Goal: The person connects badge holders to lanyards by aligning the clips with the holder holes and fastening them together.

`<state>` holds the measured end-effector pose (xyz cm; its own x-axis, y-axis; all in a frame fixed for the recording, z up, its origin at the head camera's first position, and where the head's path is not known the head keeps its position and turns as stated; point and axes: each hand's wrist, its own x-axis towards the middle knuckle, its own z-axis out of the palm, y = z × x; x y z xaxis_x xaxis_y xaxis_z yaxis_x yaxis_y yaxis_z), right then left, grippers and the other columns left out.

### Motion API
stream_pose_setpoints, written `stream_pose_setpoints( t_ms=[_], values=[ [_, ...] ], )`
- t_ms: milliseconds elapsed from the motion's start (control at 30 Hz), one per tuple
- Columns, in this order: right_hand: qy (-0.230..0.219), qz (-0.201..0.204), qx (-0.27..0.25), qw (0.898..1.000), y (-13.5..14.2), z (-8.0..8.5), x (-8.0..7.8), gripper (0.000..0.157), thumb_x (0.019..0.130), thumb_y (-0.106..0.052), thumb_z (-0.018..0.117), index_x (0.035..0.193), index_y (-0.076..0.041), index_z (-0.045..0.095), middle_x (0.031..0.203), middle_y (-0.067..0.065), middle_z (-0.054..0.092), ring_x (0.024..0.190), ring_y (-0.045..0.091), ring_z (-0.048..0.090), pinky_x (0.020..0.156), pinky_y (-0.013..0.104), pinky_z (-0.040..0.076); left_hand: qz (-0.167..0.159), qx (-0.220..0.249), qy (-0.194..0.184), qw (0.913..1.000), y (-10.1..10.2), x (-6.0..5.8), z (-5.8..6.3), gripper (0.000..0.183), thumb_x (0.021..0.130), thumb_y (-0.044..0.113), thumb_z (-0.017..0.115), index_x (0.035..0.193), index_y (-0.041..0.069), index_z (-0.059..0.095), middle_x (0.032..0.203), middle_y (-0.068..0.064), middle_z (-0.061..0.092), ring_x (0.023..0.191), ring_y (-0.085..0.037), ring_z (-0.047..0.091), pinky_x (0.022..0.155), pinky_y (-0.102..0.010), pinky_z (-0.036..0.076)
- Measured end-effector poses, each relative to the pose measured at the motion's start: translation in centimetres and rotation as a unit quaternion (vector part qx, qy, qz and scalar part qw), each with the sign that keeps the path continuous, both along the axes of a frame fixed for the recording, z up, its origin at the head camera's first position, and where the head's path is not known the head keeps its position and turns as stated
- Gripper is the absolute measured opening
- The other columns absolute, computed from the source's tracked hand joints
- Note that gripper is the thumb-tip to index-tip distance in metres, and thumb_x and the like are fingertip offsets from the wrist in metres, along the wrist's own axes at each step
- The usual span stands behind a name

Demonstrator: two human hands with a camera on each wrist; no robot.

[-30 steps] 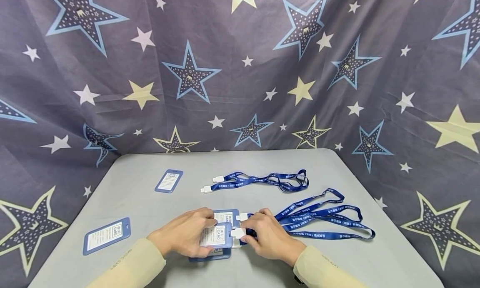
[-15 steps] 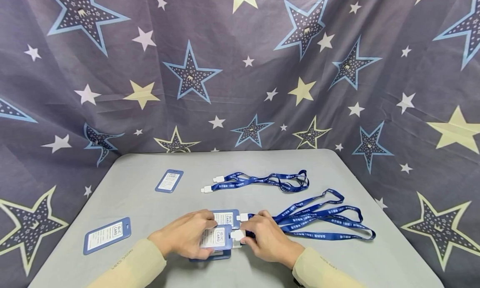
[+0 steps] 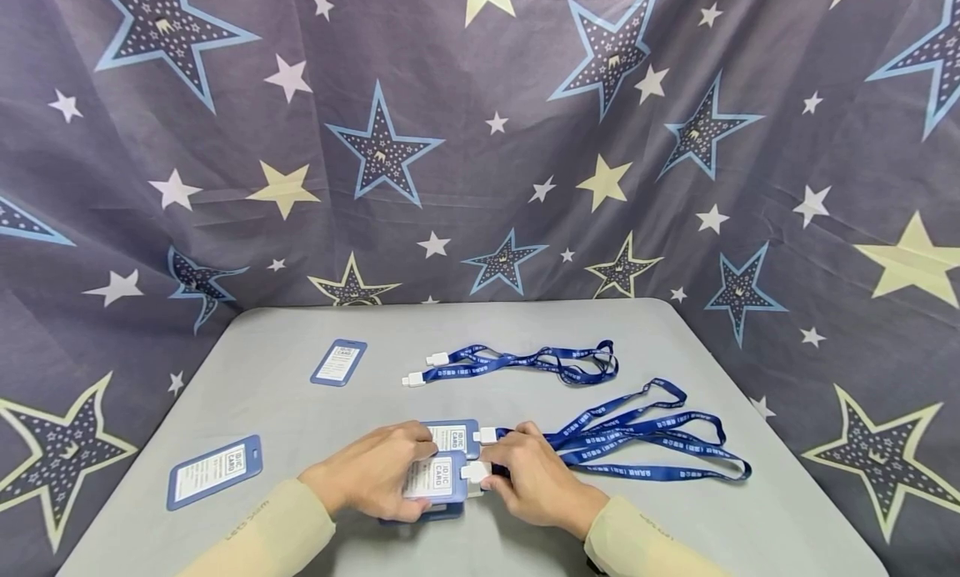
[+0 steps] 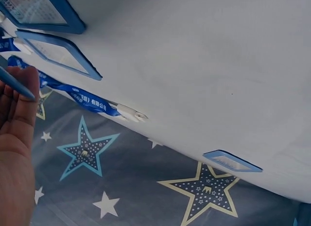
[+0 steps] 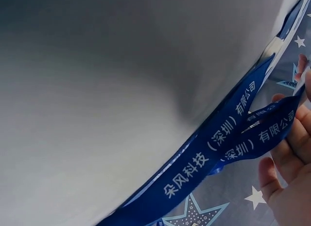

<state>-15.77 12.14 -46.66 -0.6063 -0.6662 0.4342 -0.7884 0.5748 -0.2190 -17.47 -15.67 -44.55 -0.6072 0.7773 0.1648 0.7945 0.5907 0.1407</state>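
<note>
My left hand grips a blue ID card holder by its left part, fingers over the far edge and thumb at the near one. At the holder's slotted end sits a white clip, pinched between thumb and fingers of my right hand. From this clip a dark blue lanyard with white lettering runs under the right hand. A second card holder, with its own white clip, lies just behind. Another holder shows partly beneath the held one, mostly hidden.
Loops of blue lanyard spread to the right on the grey table. Further back lies another lanyard with two white clips. Loose card holders lie at the left and back left. A star-patterned curtain surrounds the table.
The held card holder and clip have come down slightly toward the near side, uncovering more of the holder behind. Both hands keep their hold and have barely shifted.
</note>
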Motion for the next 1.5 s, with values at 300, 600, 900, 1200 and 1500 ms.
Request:
stream_pose_setpoints(
  t_ms=[300,600,900,1200,1500],
  values=[
    [-0.003,-0.004,-0.001,1.0,0.1,-0.1,0.0,0.011,0.088,-0.022,0.08,0.096,-0.016,0.076,0.103,-0.004,0.076,0.096,0.009,0.069,0.094,0.035,0.046,-0.007,0.01,-0.015,0.9998,0.4,-0.1,0.2,0.058,0.073,0.045,0.082,0.115,0.006,0.072,0.111,-0.002,0.067,0.097,-0.01,0.06,0.09,-0.029,0.057],
    [-0.012,-0.023,0.01,1.0,0.1,0.2,0.1,0.022,0.089,-0.026,0.079,0.108,-0.014,0.077,0.103,-0.005,0.076,0.094,0.008,0.068,0.095,0.035,0.045,0.005,0.008,-0.009,0.9999,-0.1,0.0,-0.2,0.063,0.074,0.047,0.082,0.12,0.005,0.072,0.114,-0.002,0.067,0.1,-0.012,0.061,0.091,-0.032,0.057],
    [-0.049,-0.041,0.017,0.998,0.2,0.4,0.0,0.031,0.089,-0.029,0.079,0.114,-0.012,0.077,0.111,-0.005,0.075,0.102,0.01,0.067,0.097,0.036,0.045,0.014,0.016,0.025,0.9995,-0.5,0.0,-0.3,0.064,0.072,0.049,0.082,0.12,0.007,0.074,0.111,0.002,0.065,0.097,-0.011,0.06,0.089,-0.037,0.058],
    [-0.027,-0.058,-0.002,0.998,0.7,0.4,-0.1,0.041,0.085,-0.035,0.082,0.119,-0.013,0.076,0.113,-0.003,0.075,0.101,0.013,0.067,0.095,0.034,0.045,0.027,0.028,0.056,0.9977,-1.6,-0.2,-0.5,0.064,0.07,0.049,0.084,0.117,0.008,0.074,0.111,0.002,0.065,0.099,-0.014,0.062,0.092,-0.041,0.057],
    [-0.019,-0.07,-0.018,0.997,0.9,0.3,-0.1,0.042,0.087,-0.038,0.079,0.119,-0.012,0.075,0.114,-0.001,0.075,0.104,0.014,0.067,0.1,0.038,0.046,0.041,0.032,0.056,0.9971,-2.7,-0.1,-0.5,0.065,0.07,0.048,0.084,0.118,0.006,0.074,0.112,0.001,0.066,0.103,-0.017,0.063,0.096,-0.043,0.055]
  ],
)
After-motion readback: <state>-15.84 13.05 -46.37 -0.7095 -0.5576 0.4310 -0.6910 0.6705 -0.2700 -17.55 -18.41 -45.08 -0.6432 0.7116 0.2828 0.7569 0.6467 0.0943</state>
